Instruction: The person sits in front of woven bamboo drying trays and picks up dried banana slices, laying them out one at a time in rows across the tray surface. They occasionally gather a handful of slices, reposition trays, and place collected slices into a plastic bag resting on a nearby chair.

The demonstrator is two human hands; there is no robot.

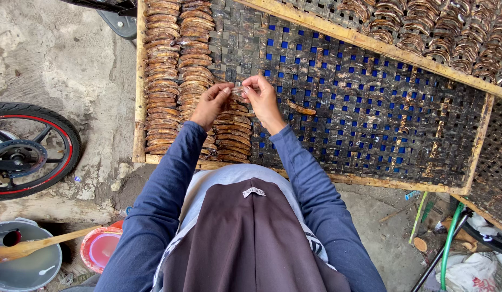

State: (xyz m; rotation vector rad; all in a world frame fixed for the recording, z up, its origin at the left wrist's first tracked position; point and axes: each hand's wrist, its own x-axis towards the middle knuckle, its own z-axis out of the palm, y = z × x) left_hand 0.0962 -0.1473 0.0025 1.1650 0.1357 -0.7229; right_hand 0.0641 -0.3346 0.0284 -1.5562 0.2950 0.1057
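Woven rack (370, 108) — brown slices (170, 70) alongside

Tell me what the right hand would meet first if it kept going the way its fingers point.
The right hand points left toward the left hand, so it would likely meet those fingers and the small piece pinched between them first; depth is hard to judge.

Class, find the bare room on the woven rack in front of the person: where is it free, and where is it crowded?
Free: the rack right of both hands, except one loose slice. Crowded: the slice rows along its left edge.
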